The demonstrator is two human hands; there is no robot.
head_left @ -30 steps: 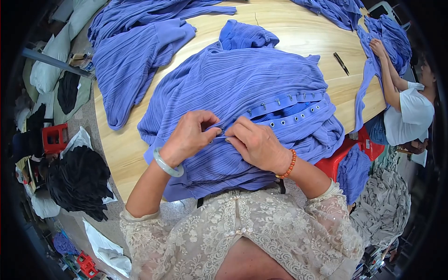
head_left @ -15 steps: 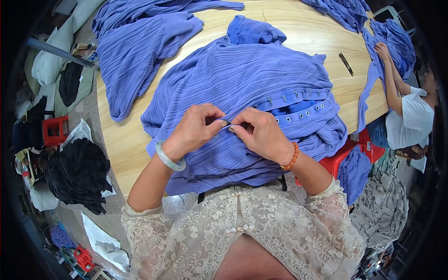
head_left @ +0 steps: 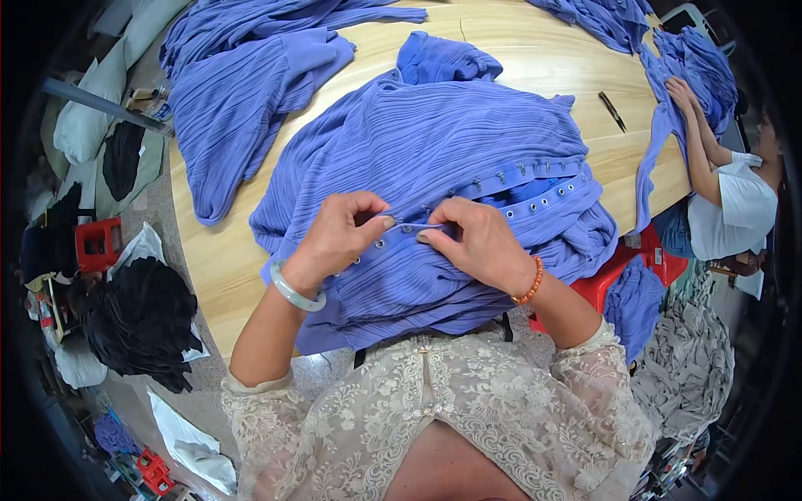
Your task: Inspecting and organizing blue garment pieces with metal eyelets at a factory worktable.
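Observation:
A blue pleated garment (head_left: 434, 142) lies spread on the wooden table (head_left: 535, 67) in front of me. Two bands (head_left: 535, 188) with metal eyelets and hooks run across its near part. My left hand (head_left: 338, 238) pinches the band from the left, thumb and fingers closed on the fabric. My right hand (head_left: 476, 242) pinches the same band from the right. The fingertips of both hands nearly meet at one fastening. A pale green bangle sits on my left wrist and an orange bead bracelet on my right.
More blue garments (head_left: 242, 83) are piled at the table's far left and far right. A dark pen-like tool (head_left: 611, 110) lies on the bare wood. Another person (head_left: 727, 192) works on blue cloth at the right. A red stool (head_left: 610, 280), black cloth (head_left: 142, 326) and bags are on the floor.
My hands stay together on the eyelet band, with small finger shifts at the fastening. The view has drifted slightly, and the garment lies as before.

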